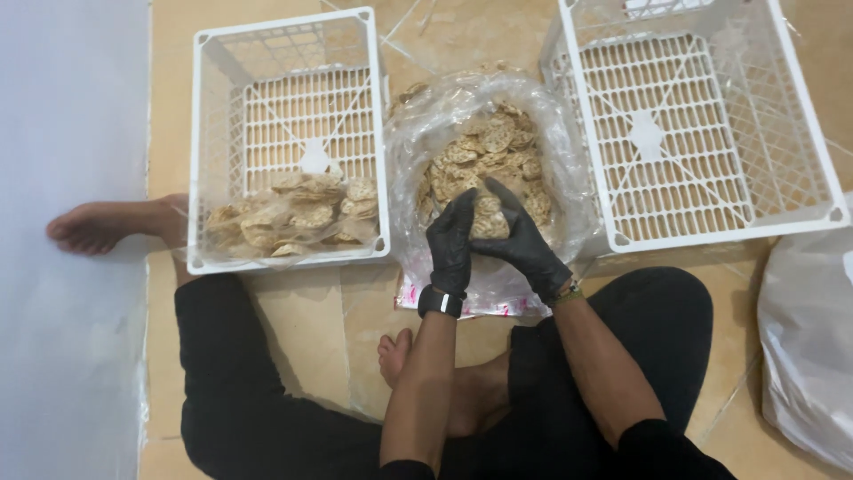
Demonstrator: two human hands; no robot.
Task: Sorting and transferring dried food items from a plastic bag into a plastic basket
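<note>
Tiles (342, 324) of tan floor bear two white crates (289, 142) beside a pale wall (71, 133).

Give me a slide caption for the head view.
Gloved hands gather crackers over an open bag between two white crates.

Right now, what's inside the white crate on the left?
The left crate holds clear packets of round lattice crackers piled along its near wall. The far half shows bare slatted floor. What lies under the packets is covered, so their count can't be told.
</note>
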